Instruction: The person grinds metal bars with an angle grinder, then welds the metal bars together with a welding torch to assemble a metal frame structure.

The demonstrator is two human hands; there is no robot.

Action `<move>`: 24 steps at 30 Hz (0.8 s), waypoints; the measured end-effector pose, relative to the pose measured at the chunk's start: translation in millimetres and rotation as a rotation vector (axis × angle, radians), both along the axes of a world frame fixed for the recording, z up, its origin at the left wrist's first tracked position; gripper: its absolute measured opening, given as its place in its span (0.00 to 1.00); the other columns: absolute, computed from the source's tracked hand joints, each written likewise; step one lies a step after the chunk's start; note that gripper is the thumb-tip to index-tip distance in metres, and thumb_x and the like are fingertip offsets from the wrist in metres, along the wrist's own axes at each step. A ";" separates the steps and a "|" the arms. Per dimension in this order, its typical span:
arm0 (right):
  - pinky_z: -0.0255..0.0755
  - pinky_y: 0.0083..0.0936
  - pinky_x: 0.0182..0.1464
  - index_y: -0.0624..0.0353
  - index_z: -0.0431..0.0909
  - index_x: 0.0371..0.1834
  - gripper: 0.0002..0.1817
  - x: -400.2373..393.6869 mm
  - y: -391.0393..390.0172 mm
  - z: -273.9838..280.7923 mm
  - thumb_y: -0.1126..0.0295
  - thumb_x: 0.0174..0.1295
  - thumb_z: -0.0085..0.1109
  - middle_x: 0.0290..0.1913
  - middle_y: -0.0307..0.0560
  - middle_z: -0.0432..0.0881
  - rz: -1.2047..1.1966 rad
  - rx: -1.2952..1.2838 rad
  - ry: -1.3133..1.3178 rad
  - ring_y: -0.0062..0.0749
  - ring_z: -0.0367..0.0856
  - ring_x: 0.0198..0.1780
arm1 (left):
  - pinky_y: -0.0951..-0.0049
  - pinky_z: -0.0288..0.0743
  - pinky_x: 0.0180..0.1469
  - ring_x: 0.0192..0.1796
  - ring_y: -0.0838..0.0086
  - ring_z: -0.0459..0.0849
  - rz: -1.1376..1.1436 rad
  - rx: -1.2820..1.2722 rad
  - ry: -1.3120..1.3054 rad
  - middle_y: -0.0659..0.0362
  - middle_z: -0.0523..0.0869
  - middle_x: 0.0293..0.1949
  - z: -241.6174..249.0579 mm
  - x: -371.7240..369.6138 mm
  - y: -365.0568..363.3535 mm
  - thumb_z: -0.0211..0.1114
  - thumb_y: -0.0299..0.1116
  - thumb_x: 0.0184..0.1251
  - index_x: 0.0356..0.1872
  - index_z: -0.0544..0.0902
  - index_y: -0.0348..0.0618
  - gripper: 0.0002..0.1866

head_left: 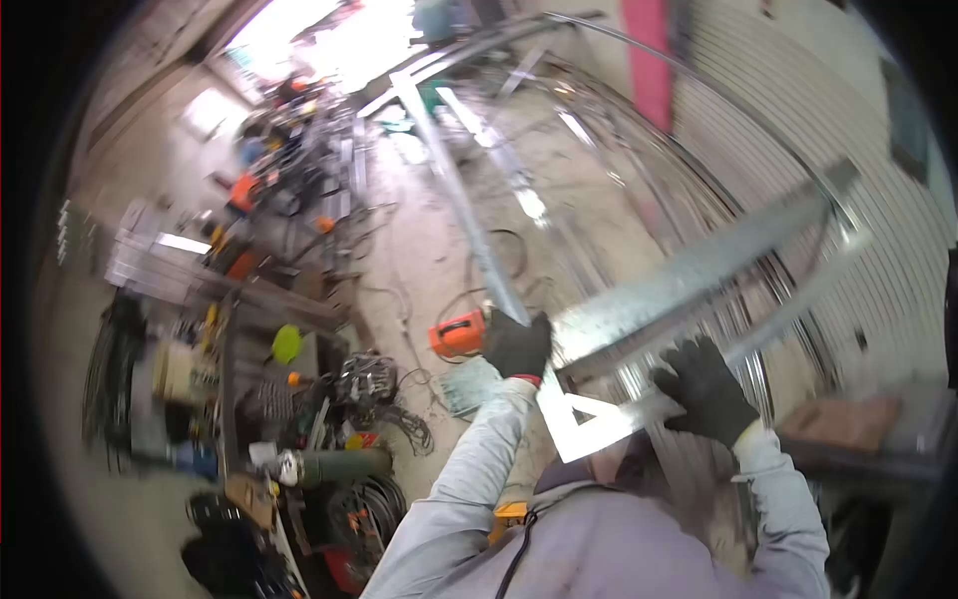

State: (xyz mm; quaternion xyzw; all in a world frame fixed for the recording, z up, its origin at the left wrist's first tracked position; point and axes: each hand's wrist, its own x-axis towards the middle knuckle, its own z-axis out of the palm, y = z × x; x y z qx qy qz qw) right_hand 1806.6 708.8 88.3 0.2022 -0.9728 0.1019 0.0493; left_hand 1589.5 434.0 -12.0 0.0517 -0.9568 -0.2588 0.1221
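A large frame of galvanized metal bars (454, 190) stretches from in front of my body toward the bright doorway. My left hand (517, 346), in a dark glove, is closed around the long bar close to the frame's near corner. That corner has a pale, shiny triangular piece (579, 424). My right hand (707, 389), gloved too, grips the near cross bar, its fingers somewhat apart over it. A wide flat metal strip (689, 280) runs off to the right, just beyond both hands. An orange tool case (457, 335) sits on the floor left of my left hand.
A cluttered bench (228, 389) with tools stands at the left, and a green gas cylinder (344, 466) lies near it. Coiled hoses (367, 514) and cables are below. Tools and scrap (289, 190) line the far left. A corrugated shutter (798, 120) bounds the right side.
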 end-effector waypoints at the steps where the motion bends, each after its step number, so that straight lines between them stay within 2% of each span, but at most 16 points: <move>1: 0.66 0.56 0.75 0.52 0.79 0.68 0.47 16.4 -5.8 -0.9 0.52 0.43 0.89 0.65 0.53 0.79 -0.074 0.006 0.036 0.56 0.75 0.70 | 0.44 0.79 0.63 0.60 0.39 0.88 -0.036 0.021 -0.023 0.35 0.89 0.54 -1.1 -1.3 -3.9 0.78 0.58 0.58 0.68 0.76 0.25 0.48; 2: 0.65 0.56 0.77 0.53 0.78 0.71 0.46 30.8 -11.5 -13.1 0.54 0.46 0.88 0.68 0.54 0.79 -0.133 -0.142 0.055 0.57 0.74 0.72 | 0.49 0.83 0.55 0.53 0.42 0.91 -0.022 -0.027 0.096 0.36 0.91 0.51 -19.0 -5.1 -7.0 0.78 0.57 0.63 0.64 0.76 0.26 0.44; 3: 0.64 0.55 0.80 0.54 0.77 0.74 0.46 47.7 -17.1 -31.2 0.56 0.50 0.86 0.70 0.55 0.78 -0.219 -0.286 0.077 0.59 0.73 0.74 | 0.50 0.84 0.52 0.49 0.44 0.92 -0.086 0.167 -0.067 0.38 0.92 0.48 -2.6 -4.1 -9.8 0.77 0.59 0.65 0.64 0.77 0.28 0.43; 5: 0.69 0.51 0.78 0.57 0.79 0.74 0.37 91.5 -63.9 -52.8 0.60 0.61 0.80 0.68 0.57 0.81 -0.575 -1.057 0.159 0.58 0.77 0.72 | 0.51 0.84 0.51 0.47 0.46 0.93 -0.144 0.174 -0.123 0.37 0.91 0.47 14.5 2.0 -9.5 0.73 0.56 0.73 0.67 0.74 0.26 0.41; 6: 0.71 0.51 0.77 0.58 0.78 0.74 0.37 117.8 -72.6 -61.9 0.57 0.63 0.79 0.71 0.58 0.80 -0.733 -0.720 0.188 0.59 0.76 0.75 | 0.51 0.84 0.51 0.47 0.46 0.93 -0.172 -0.009 -0.001 0.33 0.90 0.50 -13.5 -8.6 -20.3 0.73 0.54 0.75 0.68 0.72 0.25 0.40; 7: 0.72 0.51 0.76 0.59 0.77 0.74 0.37 143.6 -77.0 -71.9 0.53 0.65 0.77 0.74 0.60 0.78 -0.826 -0.366 0.198 0.60 0.75 0.78 | 0.53 0.85 0.52 0.49 0.47 0.92 -0.141 0.245 -0.119 0.34 0.89 0.54 15.5 1.7 -11.1 0.74 0.53 0.75 0.73 0.68 0.23 0.44; 8: 0.72 0.51 0.76 0.59 0.77 0.74 0.37 177.4 -91.5 -92.8 0.53 0.65 0.77 0.74 0.60 0.78 -0.898 -0.360 0.164 0.60 0.75 0.78 | 0.53 0.86 0.53 0.50 0.46 0.92 -0.089 0.400 -0.148 0.34 0.90 0.52 10.7 -0.4 -14.3 0.72 0.56 0.75 0.72 0.68 0.17 0.47; 9: 0.72 0.48 0.76 0.60 0.78 0.74 0.36 211.0 -108.4 -124.2 0.54 0.67 0.77 0.73 0.61 0.80 -1.063 -0.400 0.131 0.59 0.76 0.77 | 0.53 0.85 0.57 0.55 0.45 0.91 -0.091 0.565 -0.243 0.32 0.88 0.57 50.1 26.4 -2.0 0.71 0.55 0.74 0.76 0.63 0.16 0.50; 10: 0.72 0.46 0.76 0.62 0.78 0.74 0.36 240.4 -119.2 -153.3 0.54 0.68 0.76 0.72 0.63 0.81 -1.212 -0.439 0.112 0.58 0.77 0.77 | 0.53 0.84 0.59 0.57 0.46 0.90 -0.108 0.578 -0.236 0.32 0.86 0.60 40.8 23.0 -7.3 0.72 0.54 0.74 0.77 0.64 0.19 0.49; 12: 0.73 0.45 0.75 0.61 0.80 0.72 0.33 304.6 -152.4 -189.5 0.48 0.73 0.69 0.72 0.64 0.82 -1.605 -0.712 -0.250 0.57 0.80 0.74 | 0.54 0.83 0.61 0.59 0.47 0.90 -0.139 0.581 -0.227 0.33 0.85 0.62 40.4 21.7 -14.3 0.72 0.54 0.73 0.78 0.65 0.22 0.48; 13: 0.73 0.47 0.73 0.48 0.80 0.74 0.32 335.1 -162.6 -205.3 0.40 0.76 0.55 0.75 0.60 0.80 -1.730 -0.712 -0.588 0.56 0.79 0.74 | 0.54 0.82 0.62 0.60 0.49 0.89 -0.126 0.433 -0.189 0.36 0.85 0.63 51.0 25.7 -14.8 0.72 0.53 0.73 0.78 0.67 0.26 0.46; 15: 0.74 0.49 0.72 0.49 0.86 0.68 0.31 392.8 -179.7 -255.5 0.40 0.77 0.53 0.75 0.59 0.80 -1.658 -0.800 -0.767 0.56 0.78 0.74 | 0.55 0.82 0.62 0.61 0.51 0.89 -0.107 0.287 -0.131 0.38 0.85 0.64 71.3 35.6 -8.5 0.72 0.52 0.74 0.79 0.69 0.30 0.44; 18: 0.75 0.48 0.71 0.50 0.87 0.63 0.26 459.1 -207.1 -271.3 0.44 0.76 0.55 0.72 0.60 0.81 -1.555 -0.714 -0.638 0.57 0.80 0.72 | 0.60 0.81 0.64 0.62 0.59 0.87 -0.524 0.400 -0.014 0.44 0.84 0.68 75.9 73.5 14.6 0.69 0.41 0.80 0.75 0.76 0.31 0.31; 21: 0.76 0.48 0.69 0.52 0.88 0.59 0.22 525.0 -188.3 -297.3 0.49 0.76 0.57 0.70 0.60 0.83 -1.454 -0.623 -0.513 0.57 0.81 0.70 | 0.68 0.81 0.61 0.59 0.67 0.86 -0.580 0.337 -0.264 0.48 0.86 0.64 93.9 136.0 64.1 0.69 0.38 0.81 0.72 0.80 0.35 0.25; 22: 0.77 0.48 0.69 0.52 0.88 0.57 0.21 546.3 -179.8 -305.0 0.51 0.76 0.57 0.69 0.61 0.83 -1.418 -0.595 -0.479 0.58 0.81 0.70 | 0.68 0.83 0.55 0.52 0.70 0.87 -0.709 0.343 -0.115 0.51 0.87 0.62 65.8 140.0 67.2 0.69 0.36 0.81 0.70 0.81 0.34 0.24; 24: 0.78 0.47 0.68 0.53 0.89 0.54 0.18 576.0 -176.8 -313.8 0.54 0.75 0.59 0.67 0.61 0.84 -1.359 -0.553 -0.421 0.58 0.82 0.68 | 0.71 0.80 0.61 0.57 0.71 0.86 -0.709 0.397 -0.229 0.51 0.88 0.60 69.6 171.6 97.7 0.66 0.32 0.82 0.71 0.80 0.30 0.23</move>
